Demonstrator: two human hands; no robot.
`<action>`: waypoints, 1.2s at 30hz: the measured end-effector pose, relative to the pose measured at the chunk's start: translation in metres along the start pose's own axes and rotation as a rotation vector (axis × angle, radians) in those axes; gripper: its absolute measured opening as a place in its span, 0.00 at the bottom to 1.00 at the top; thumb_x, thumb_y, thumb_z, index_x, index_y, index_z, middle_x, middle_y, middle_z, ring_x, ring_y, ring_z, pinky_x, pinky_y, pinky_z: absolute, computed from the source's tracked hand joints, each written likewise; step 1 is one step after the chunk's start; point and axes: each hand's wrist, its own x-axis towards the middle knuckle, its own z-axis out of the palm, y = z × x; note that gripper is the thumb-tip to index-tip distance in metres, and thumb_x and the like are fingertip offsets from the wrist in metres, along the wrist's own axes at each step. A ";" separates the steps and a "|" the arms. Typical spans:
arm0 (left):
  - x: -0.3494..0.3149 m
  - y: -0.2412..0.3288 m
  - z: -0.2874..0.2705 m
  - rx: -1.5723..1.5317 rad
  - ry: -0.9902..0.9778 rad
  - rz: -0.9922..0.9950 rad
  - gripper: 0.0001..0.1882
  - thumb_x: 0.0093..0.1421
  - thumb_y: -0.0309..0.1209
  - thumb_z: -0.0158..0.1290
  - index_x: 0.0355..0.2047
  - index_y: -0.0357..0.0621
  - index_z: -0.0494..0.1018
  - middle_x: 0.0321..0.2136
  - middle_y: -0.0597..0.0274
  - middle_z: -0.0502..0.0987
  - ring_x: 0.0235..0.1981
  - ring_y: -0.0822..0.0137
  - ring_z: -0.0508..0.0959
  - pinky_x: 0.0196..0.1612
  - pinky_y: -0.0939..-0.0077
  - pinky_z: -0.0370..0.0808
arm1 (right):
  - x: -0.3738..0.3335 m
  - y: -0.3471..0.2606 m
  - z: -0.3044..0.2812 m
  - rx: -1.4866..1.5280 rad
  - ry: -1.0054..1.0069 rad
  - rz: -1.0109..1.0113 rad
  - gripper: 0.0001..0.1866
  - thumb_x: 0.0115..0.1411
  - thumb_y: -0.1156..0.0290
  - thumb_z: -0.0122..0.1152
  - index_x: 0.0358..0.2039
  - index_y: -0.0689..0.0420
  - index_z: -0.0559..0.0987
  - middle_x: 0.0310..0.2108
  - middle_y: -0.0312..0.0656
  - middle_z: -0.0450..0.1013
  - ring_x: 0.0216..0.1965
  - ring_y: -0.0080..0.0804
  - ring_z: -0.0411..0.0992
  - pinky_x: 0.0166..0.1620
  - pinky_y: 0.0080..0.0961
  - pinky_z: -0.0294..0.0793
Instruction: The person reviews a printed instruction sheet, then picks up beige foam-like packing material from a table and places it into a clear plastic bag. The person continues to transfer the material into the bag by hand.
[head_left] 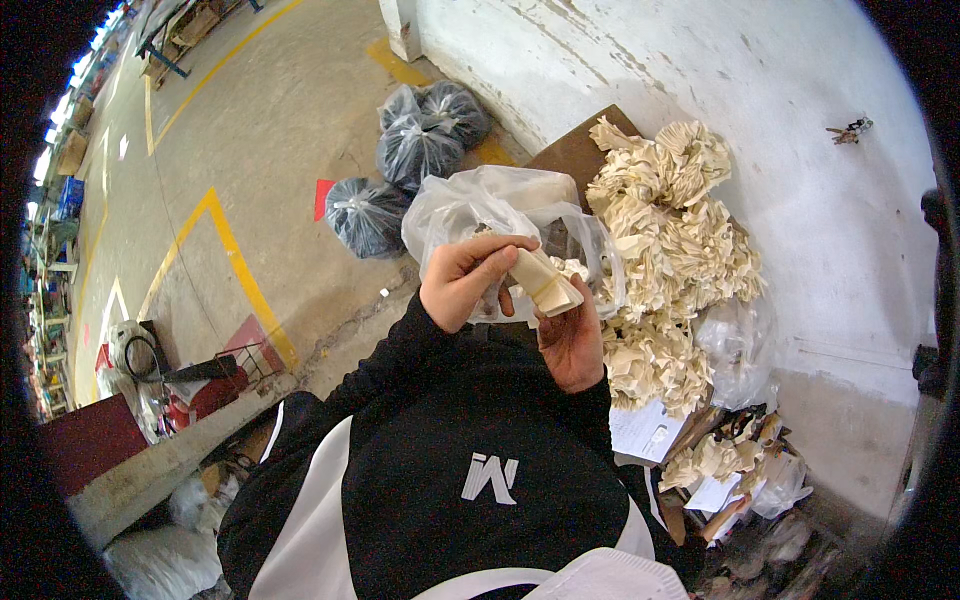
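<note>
Both hands are in front of my chest, above an open clear plastic bag (455, 200). Between them is a small folded cream bundle (546, 283), flat and layered, of paper or cloth; I cannot tell which. My left hand (465, 280) is closed on its upper left end, thumb on top. My right hand (572, 345) grips the lower right end, fingers partly hidden behind it. More pale crumpled pieces show inside the bag behind the bundle. To the right rises a big heap of crumpled cream pieces (680, 250) of similar colour.
Several dark tied bags (420, 145) stand on the floor at the far left of the clear bag. A white wall (800, 200) closes off the right side. Another clear bag (738, 350), white papers (645, 430) and scraps lie at the lower right. A low ledge (190, 450) runs along the left.
</note>
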 end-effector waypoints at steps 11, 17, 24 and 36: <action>0.010 -0.012 -0.004 0.098 0.109 -0.110 0.16 0.63 0.31 0.43 0.48 0.35 0.68 0.43 0.55 0.74 0.22 0.73 0.75 0.17 0.83 0.71 | -0.005 0.010 0.001 -0.495 0.054 -0.597 0.13 0.57 0.72 0.54 0.41 0.59 0.64 0.39 0.42 0.67 0.38 0.29 0.70 0.36 0.23 0.75; 0.008 -0.031 0.002 0.000 0.086 0.102 0.22 0.66 0.40 0.34 0.46 0.34 0.69 0.26 0.62 0.75 0.18 0.75 0.72 0.19 0.84 0.67 | -0.001 0.012 -0.007 -0.790 -0.051 -0.906 0.16 0.53 0.82 0.57 0.41 0.61 0.64 0.39 0.42 0.65 0.41 0.27 0.66 0.42 0.21 0.69; -0.005 -0.021 -0.006 -0.052 -0.081 0.000 0.18 0.62 0.41 0.45 0.40 0.36 0.69 0.25 0.62 0.75 0.19 0.74 0.73 0.21 0.85 0.69 | -0.009 0.017 -0.001 -0.749 0.012 -0.913 0.18 0.51 0.83 0.58 0.43 0.63 0.65 0.40 0.42 0.65 0.42 0.28 0.66 0.44 0.22 0.67; 0.002 -0.051 -0.012 -0.282 -0.274 -0.227 0.26 0.53 0.32 0.57 0.51 0.39 0.62 0.40 0.62 0.73 0.36 0.72 0.73 0.28 0.80 0.70 | -0.019 0.006 0.014 -1.393 0.034 -1.176 0.18 0.44 0.77 0.65 0.39 0.63 0.76 0.39 0.49 0.70 0.41 0.45 0.70 0.43 0.31 0.69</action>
